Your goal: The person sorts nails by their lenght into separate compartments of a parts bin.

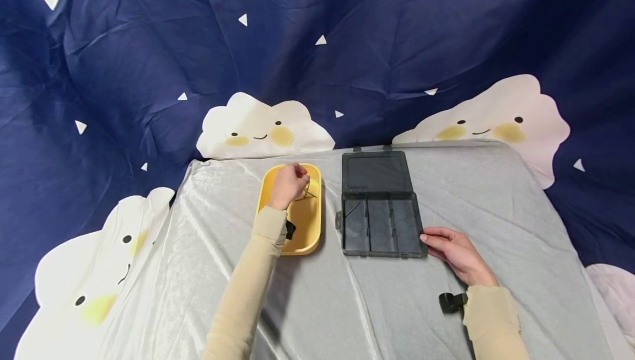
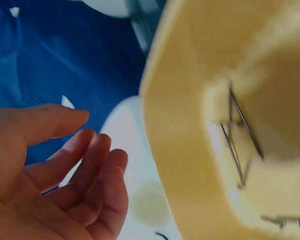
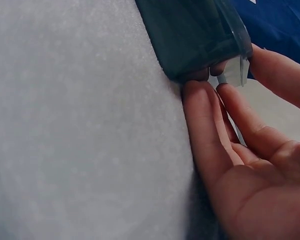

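My left hand is over the far part of a yellow tray. In the left wrist view its fingers are loosely bent, the thumb is apart from them, and nothing is between them. Several long thin nails lie in the tray, with small screws near its end. A dark, see-through compartment box lies to the right with its lid folded back. One nail lies slanted in its left compartment. My right hand holds the box's near right corner, thumb at the upper edge, fingers lower down.
A grey velvety cloth covers the table. Behind it hangs a dark blue curtain with white clouds and triangles. The box's latch sticks out on the left, towards the tray. A black wrist mount is at the right cuff.
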`<state>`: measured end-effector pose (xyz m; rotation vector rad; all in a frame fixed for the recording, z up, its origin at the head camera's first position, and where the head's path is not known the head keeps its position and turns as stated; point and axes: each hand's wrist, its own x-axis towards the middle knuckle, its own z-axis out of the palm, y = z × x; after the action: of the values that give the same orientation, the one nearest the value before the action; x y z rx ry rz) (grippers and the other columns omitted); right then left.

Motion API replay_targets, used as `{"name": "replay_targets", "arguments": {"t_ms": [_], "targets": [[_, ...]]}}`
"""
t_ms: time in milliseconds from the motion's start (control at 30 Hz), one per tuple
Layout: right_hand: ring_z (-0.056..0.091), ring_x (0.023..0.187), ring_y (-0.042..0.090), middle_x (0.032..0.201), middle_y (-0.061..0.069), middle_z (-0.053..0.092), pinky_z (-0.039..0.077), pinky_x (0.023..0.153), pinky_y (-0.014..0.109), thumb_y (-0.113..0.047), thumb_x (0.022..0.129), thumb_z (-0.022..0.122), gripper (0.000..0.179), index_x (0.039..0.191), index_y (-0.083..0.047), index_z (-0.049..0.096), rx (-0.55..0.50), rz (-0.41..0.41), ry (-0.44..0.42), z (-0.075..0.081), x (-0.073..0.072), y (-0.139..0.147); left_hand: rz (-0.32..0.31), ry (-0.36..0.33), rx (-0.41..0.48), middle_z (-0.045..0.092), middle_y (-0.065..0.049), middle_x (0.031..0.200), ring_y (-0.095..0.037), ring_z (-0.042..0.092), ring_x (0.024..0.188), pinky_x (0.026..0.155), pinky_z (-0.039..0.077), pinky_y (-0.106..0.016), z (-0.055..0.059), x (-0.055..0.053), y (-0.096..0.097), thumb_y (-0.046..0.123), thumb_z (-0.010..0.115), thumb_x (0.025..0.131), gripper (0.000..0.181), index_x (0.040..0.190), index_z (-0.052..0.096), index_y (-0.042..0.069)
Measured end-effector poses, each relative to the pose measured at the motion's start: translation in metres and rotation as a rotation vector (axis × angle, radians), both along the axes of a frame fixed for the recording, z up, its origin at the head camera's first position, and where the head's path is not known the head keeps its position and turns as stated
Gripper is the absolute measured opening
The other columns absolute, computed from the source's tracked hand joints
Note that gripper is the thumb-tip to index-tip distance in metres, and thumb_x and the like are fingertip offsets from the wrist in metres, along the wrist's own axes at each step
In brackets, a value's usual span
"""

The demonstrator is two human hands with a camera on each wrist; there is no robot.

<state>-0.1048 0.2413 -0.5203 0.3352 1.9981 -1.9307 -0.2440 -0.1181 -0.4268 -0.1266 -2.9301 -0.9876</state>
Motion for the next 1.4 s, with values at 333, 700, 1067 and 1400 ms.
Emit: {"name": "replay_targets", "arguments": {"t_ms": [333,700,1067,1400], "targets": [[0.060,0.092,-0.009,0.103,-0.015,0.062,0.053,0.084,0.017,-0.021,0.090,0.068,0.061,0.136,0.011,0.044,0.005,-0.008,0.002,-0.001,0.001,0.000,-0.077,-0.084,-0.188,0.073,-0.010,0.086,-0.027,0.066,0.082,0.080,0.054,-0.036,-0.023,-0.012,-0.017,0.007,0.063,0.080,0.011,0.081,0.073,0.003],[0.061,0.091,-0.009,0.098,-0.017,0.062,0.053,0.083,0.016,-0.022,0.089,0.069,0.060,0.134,0.011,0.046,0.006,-0.019,-0.006,0.000,0.002,-0.001,-0.112,-0.226,-0.278,0.072,-0.012,0.091,-0.027,0.065,0.084,0.078,0.054,-0.033,-0.040,-0.018,-0.017,0.009,0.065,0.086,0.010,0.084,0.072,0.002],[0.061,0.091,-0.008,0.099,-0.017,0.062,0.053,0.084,0.017,-0.023,0.089,0.070,0.060,0.134,0.011,0.047,0.001,-0.020,-0.001,-0.001,0.001,0.001,-0.107,-0.247,-0.264,0.071,-0.011,0.090,-0.021,0.060,0.076,0.070,0.051,-0.029,-0.053,-0.021,-0.012,-0.002,0.063,0.079,0.009,0.080,0.069,0.005],[0.062,0.092,-0.007,0.100,-0.015,0.064,0.053,0.083,0.017,-0.023,0.089,0.070,0.061,0.133,0.012,0.046,-0.004,-0.022,0.007,-0.003,0.001,0.000,-0.110,-0.251,-0.342,0.069,-0.009,0.082,-0.020,0.058,0.071,0.065,0.049,-0.029,-0.059,-0.019,-0.009,-0.002,0.059,0.081,0.015,0.073,0.066,0.008]]}}
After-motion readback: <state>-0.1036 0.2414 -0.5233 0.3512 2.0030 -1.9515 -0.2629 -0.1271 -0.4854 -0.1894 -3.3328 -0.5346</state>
